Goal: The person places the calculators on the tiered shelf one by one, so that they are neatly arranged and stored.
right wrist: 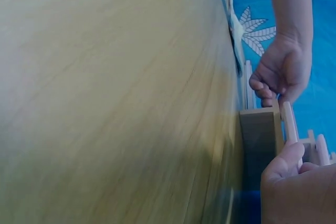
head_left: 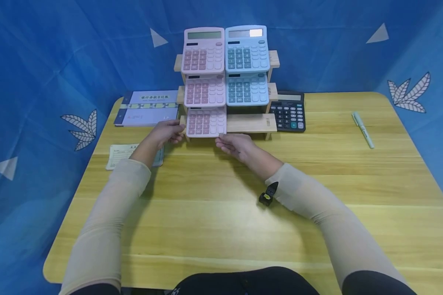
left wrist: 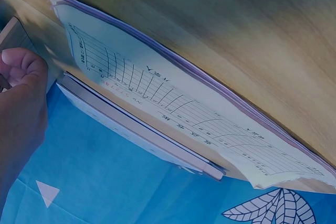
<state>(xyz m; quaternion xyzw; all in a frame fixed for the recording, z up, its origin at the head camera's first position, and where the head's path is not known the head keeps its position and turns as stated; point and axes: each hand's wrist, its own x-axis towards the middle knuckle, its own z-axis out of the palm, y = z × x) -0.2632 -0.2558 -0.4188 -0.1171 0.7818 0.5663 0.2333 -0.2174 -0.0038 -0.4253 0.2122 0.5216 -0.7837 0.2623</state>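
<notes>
A three-tier wooden rack (head_left: 251,123) stands at the back of the table with pink and light blue calculators on it. The lowest pink calculator (head_left: 206,123) leans on the left half of the bottom tier. My right hand (head_left: 238,146) pinches its lower right corner; the thumb lies against its edge in the right wrist view. At the left end of that tier, my left hand (head_left: 166,133) grips the rack with curled fingers, close beside the calculator. Two pink calculators (head_left: 203,51) and two blue calculators (head_left: 247,49) fill the upper tiers.
Behind my left hand lies a ledger book (head_left: 147,108), with a pad of printed forms (left wrist: 157,87) nearer me. A black calculator (head_left: 288,112) lies right of the rack, partly behind it. A pale green pen (head_left: 362,129) is farther right. A blue curtain (head_left: 336,49) surrounds the table.
</notes>
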